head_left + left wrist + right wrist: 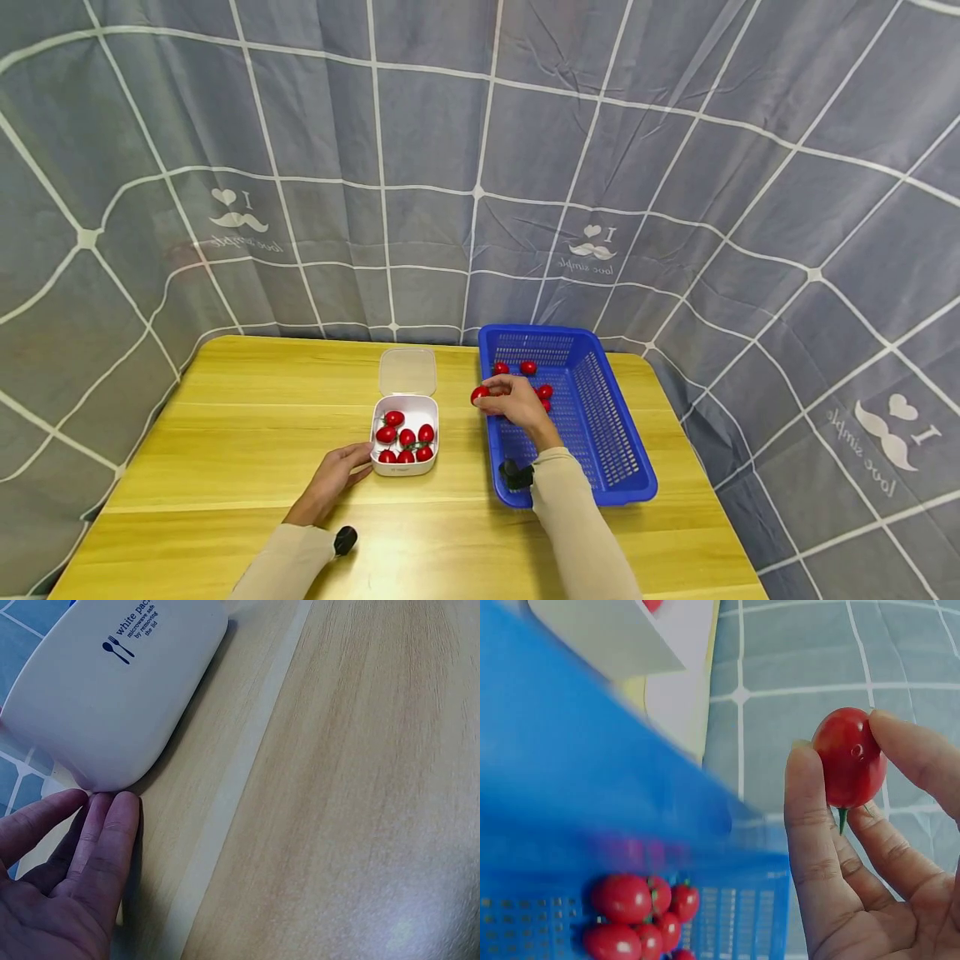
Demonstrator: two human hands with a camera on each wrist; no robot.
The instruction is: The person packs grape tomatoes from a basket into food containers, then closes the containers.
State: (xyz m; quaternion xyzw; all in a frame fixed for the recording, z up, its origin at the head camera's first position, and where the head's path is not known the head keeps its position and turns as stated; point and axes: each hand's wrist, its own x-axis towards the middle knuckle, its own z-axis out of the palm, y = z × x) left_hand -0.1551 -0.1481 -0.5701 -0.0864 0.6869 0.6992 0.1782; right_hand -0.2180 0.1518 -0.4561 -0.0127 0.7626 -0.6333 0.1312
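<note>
My right hand pinches a cherry tomato between thumb and fingertips, above the left rim of the blue basket. In the right wrist view the tomato's green stem points down. Several more tomatoes lie inside the basket, partly hidden by my hand in the head view. A small white box stands left of the basket with several tomatoes in it. My left hand touches the box's left side with its fingertips, its fingers fairly straight in the left wrist view.
The box's translucent lid is folded back behind it on the wooden table. A grey checked curtain hangs behind the table and around its sides. The basket's raised walls stand close under my right forearm.
</note>
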